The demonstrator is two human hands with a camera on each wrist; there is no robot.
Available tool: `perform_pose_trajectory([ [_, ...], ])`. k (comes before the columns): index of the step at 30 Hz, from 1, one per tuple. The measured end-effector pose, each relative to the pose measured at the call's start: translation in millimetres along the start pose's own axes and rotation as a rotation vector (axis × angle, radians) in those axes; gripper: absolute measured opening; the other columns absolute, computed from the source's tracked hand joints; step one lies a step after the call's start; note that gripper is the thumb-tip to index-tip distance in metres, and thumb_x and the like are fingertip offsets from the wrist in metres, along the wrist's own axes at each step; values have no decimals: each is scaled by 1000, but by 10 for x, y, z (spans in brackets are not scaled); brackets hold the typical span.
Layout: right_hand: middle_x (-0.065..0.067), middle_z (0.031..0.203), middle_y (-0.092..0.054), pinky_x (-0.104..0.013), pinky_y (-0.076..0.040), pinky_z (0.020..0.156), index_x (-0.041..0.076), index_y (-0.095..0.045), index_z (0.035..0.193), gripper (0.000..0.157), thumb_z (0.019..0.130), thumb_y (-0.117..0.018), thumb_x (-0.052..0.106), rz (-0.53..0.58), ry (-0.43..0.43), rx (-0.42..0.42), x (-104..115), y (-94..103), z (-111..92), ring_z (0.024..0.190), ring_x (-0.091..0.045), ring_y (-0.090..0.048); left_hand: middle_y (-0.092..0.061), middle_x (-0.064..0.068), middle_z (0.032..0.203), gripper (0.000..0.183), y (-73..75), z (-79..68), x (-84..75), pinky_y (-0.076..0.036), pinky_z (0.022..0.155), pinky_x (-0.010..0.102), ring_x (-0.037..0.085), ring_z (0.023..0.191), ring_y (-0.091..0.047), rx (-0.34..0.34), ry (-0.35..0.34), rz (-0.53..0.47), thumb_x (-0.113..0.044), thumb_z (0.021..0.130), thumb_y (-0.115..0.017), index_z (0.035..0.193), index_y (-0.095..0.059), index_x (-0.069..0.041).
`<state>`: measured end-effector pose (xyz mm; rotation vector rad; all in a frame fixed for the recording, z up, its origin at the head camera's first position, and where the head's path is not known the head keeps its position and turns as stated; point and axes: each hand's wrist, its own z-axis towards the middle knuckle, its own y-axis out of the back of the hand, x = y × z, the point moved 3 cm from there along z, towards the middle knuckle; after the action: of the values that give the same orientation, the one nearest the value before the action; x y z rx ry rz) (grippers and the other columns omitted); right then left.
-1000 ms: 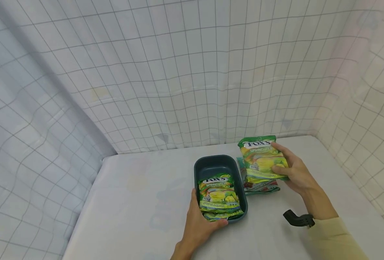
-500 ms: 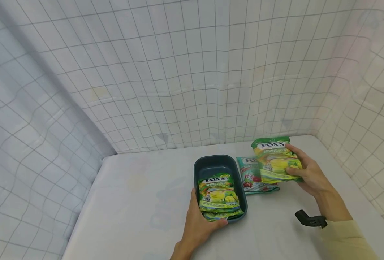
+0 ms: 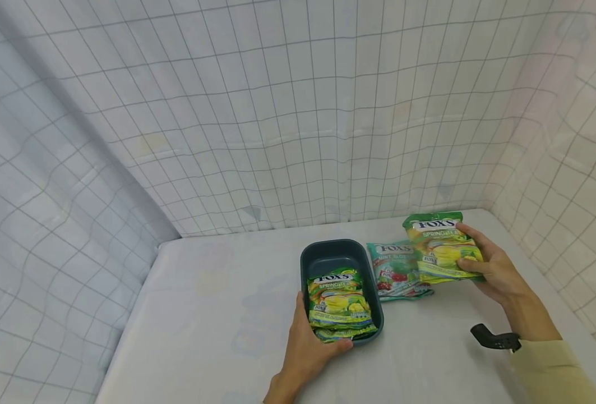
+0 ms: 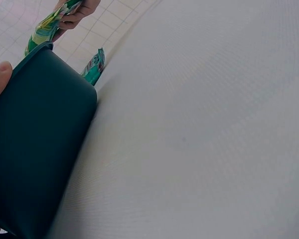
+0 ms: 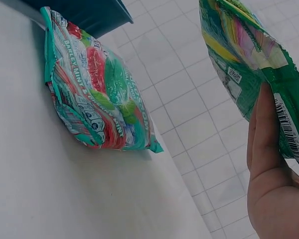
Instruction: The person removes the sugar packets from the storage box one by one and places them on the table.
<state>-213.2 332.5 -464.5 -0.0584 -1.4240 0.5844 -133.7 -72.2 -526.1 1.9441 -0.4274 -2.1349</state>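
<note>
A dark teal rectangular tub (image 3: 332, 249) stands on the table, and my left hand (image 3: 308, 348) grips its near left corner. The thumb lies on the near rim and the fingers run along the left wall. Inside the tub lies a green and yellow Fox's Spring Tea candy bag (image 3: 339, 306), with another partly hidden beneath it. To the right, my right hand (image 3: 497, 269) holds a second Spring Tea candy bag (image 3: 441, 249) by its right edge, raised above the table. Under and left of it, a teal and red mint candy bag (image 5: 99, 89) lies against the tub's right side.
The white-covered table (image 3: 217, 314) ends at a pale grid-patterned curtain (image 3: 308, 140) at the back, with similar cloth on both sides. A black wrist strap (image 3: 494, 338) sits on the right forearm, beside a pale yellow sleeve (image 3: 552, 365).
My right hand has moved to the right with the Spring Tea candy bag, uncovering more of the mint candy bag. My left hand and the tub have stayed in place.
</note>
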Motion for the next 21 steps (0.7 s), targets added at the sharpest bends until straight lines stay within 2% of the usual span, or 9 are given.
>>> perform_pose_trajectory([
  [6,-2,143,-41,-28,-55,88,14,-25,162,75,98,-43,-23,28,18,27,-10,119,13,110,-15,-63,-47,-8,144,138,1,4,11,-42,106,48,12,130,-48,0,-4,-10,-53,60,-97,164,-12,-20],
  [15,-1,142,-38,-28,-56,88,17,-29,161,75,98,-42,-22,40,-10,3,-29,330,-52,109,-15,-64,-49,-9,143,135,5,22,-3,-43,105,49,12,128,-50,0,-32,-25,-51,61,-98,163,-15,-21],
  [21,0,142,-34,-29,-56,87,18,-29,161,76,98,-46,-21,44,-53,-34,-103,422,-80,109,-16,-64,-48,-7,145,136,2,7,-9,-42,106,49,14,130,-49,5,-14,-19,-51,61,-98,163,-14,-20],
])
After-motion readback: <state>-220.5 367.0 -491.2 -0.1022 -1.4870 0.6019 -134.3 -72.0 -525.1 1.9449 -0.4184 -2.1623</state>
